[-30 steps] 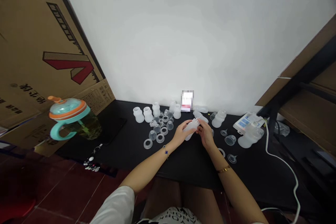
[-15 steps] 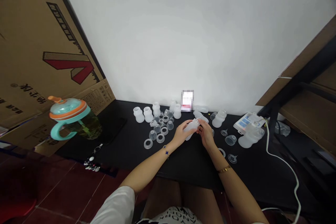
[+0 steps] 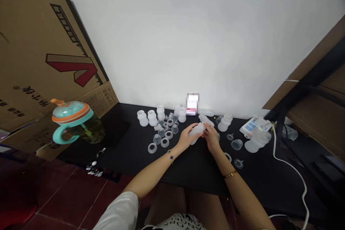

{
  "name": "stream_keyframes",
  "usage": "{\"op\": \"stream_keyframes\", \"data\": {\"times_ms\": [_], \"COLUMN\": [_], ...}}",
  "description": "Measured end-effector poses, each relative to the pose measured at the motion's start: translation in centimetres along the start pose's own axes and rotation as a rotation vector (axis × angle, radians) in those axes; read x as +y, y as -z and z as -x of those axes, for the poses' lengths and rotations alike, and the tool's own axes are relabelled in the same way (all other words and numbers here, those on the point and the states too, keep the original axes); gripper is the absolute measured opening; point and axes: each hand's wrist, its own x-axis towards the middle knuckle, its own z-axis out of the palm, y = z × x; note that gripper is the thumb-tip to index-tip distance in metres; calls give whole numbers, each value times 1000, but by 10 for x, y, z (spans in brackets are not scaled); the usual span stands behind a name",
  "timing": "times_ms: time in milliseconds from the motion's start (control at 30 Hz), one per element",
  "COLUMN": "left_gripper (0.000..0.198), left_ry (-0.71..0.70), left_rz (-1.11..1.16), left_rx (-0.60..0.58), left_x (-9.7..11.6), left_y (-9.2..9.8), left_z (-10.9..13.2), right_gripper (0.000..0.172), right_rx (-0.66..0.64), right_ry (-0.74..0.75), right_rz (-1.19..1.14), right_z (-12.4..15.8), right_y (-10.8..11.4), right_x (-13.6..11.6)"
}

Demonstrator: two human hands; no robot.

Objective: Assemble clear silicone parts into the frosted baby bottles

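Observation:
Over the black table (image 3: 188, 165) both my hands meet on one small translucent plastic bottle (image 3: 197, 129). My left hand (image 3: 185, 137) wraps its body from the left, fingers curled round it. My right hand (image 3: 210, 137) pinches the bottle's upper end with its fingertips. Several more translucent bottles (image 3: 152, 117) stand in a row behind my left hand, with clear rings and small caps (image 3: 165, 135) scattered in front of them. To the right lie other bottles (image 3: 224, 122), clear caps (image 3: 237, 144) and a ring (image 3: 238, 163).
A teal and orange lidded cup (image 3: 75, 122) stands at the left by a large cardboard box (image 3: 40, 61). At the right are a white device (image 3: 253, 125), a bigger bottle (image 3: 257, 141), a white cable (image 3: 291, 165) and a dark shelf frame (image 3: 309, 82). Keys (image 3: 94, 167) lie at the table's front left.
Nothing has visibly changed apart from a slight shift of the camera; both hands stay on the bottle in the same place.

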Motion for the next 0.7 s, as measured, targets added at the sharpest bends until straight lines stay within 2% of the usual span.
{"op": "stream_keyframes", "data": {"times_ms": [700], "left_gripper": [57], "left_ry": [40], "left_rz": [101], "left_rx": [-2], "left_x": [-3], "left_y": [-1], "left_z": [-3], "right_gripper": [34], "right_rx": [-25], "right_ry": [-4], "right_rz": [-26], "right_z": [-1], "right_y": [1], "right_x": [0]}}
